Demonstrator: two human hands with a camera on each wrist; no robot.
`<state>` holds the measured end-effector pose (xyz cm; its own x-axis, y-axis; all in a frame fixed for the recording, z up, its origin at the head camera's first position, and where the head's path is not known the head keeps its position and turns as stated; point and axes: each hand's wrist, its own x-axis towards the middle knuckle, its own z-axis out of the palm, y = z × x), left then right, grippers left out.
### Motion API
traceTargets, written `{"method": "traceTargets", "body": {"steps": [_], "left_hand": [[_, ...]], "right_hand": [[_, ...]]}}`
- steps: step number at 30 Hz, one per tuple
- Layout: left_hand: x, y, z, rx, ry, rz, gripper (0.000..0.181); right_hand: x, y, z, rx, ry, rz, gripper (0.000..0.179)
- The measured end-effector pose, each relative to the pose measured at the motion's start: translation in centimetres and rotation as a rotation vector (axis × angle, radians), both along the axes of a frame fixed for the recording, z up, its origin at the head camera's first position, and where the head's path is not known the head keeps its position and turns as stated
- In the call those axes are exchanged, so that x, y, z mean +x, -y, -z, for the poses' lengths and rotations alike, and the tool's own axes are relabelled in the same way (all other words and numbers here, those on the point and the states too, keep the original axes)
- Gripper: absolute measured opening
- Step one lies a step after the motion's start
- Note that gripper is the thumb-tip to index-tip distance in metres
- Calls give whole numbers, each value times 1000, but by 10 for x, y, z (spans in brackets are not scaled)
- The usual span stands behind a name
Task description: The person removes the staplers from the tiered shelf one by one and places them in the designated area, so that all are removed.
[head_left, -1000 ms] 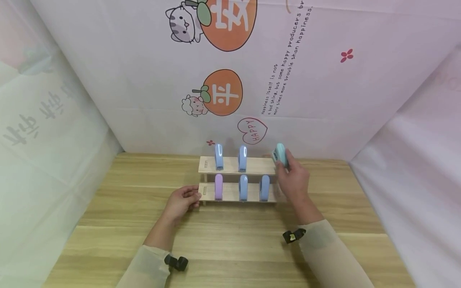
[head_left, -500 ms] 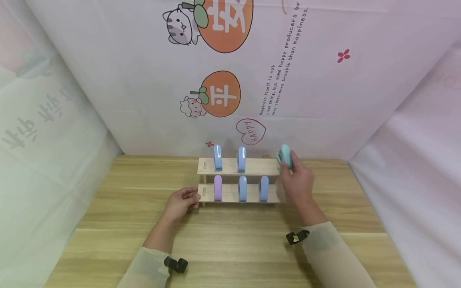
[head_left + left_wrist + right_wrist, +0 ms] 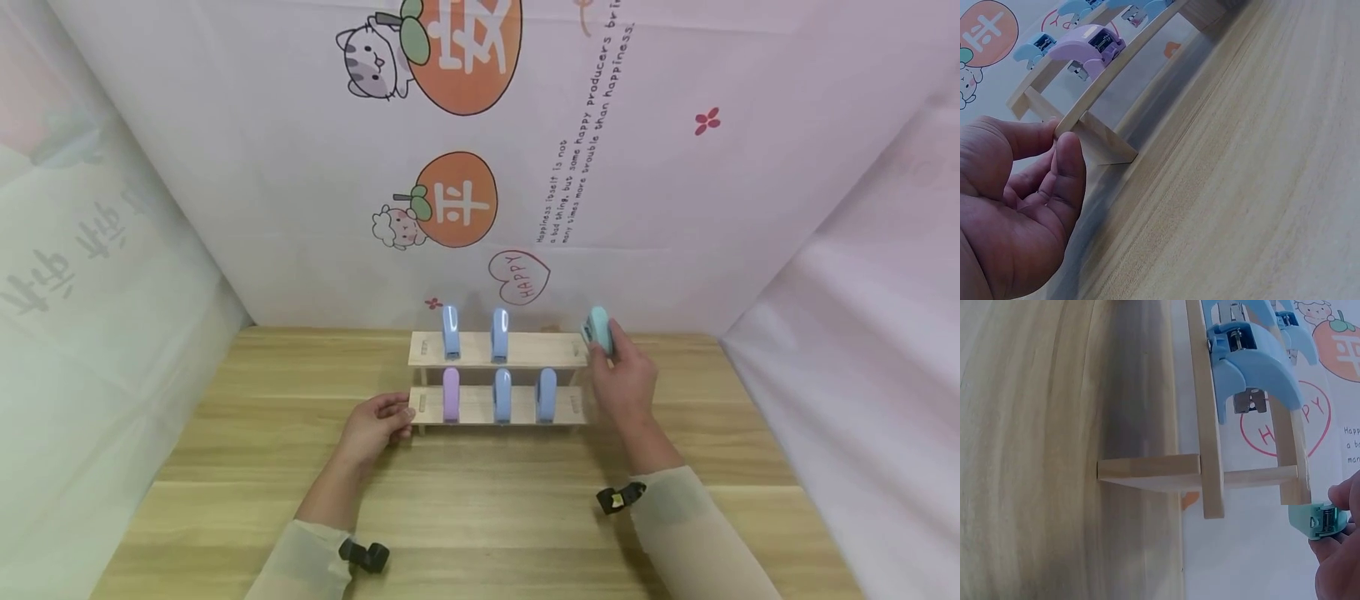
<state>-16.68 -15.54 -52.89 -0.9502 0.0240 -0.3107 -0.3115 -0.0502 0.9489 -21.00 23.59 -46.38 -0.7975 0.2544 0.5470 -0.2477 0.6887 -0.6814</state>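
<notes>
The left end of the lower shelf [image 3: 477, 406] of a two-tier wooden rack [image 3: 1147, 467] is pinched between the thumb and fingers of the left hand [image 3: 375, 427]. Just right of those fingers, a purple stapler [image 3: 451, 395] is carried on the lower shelf; behind it, a blue stapler [image 3: 451, 333] is borne by the upper shelf [image 3: 475, 349]. Farther right, between the two hands' fingers, a second blue stapler [image 3: 499, 335] is held on the upper shelf and a third blue stapler [image 3: 502, 396] on the lower. Left of the right fingers, a fourth blue stapler [image 3: 547, 396] is set on the lower shelf. At the upper shelf's right end, a mint-green stapler [image 3: 598, 327] is grasped in the thumb and fingers of the right hand [image 3: 625, 375]; whether the shelf is touched by it cannot be told.
</notes>
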Motion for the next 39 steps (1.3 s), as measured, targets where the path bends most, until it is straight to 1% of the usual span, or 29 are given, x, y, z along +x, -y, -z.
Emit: {"method": "traceTargets", "body": {"steps": [8, 18, 25, 33, 36, 39], "left_hand": [[2, 2, -1, 0, -29, 15, 43], [1, 1, -3, -1, -25, 10, 42], [-1, 0, -1, -1, -19, 17, 43], [-1, -1, -1, -2, -28, 12, 43], [-1, -1, -1, -11, -25, 7, 42], [-1, -2, 0, -14, -19, 4, 42]], "right_hand": [[2, -2, 4, -52, 53, 12, 48], [4, -7, 9, -78, 69, 31, 48], [4, -11, 15, -96, 37, 39, 47], [6, -15, 21, -141, 38, 42, 47], [8, -17, 24, -155, 52, 48, 47], [9, -19, 27, -147, 76, 66, 47]]}}
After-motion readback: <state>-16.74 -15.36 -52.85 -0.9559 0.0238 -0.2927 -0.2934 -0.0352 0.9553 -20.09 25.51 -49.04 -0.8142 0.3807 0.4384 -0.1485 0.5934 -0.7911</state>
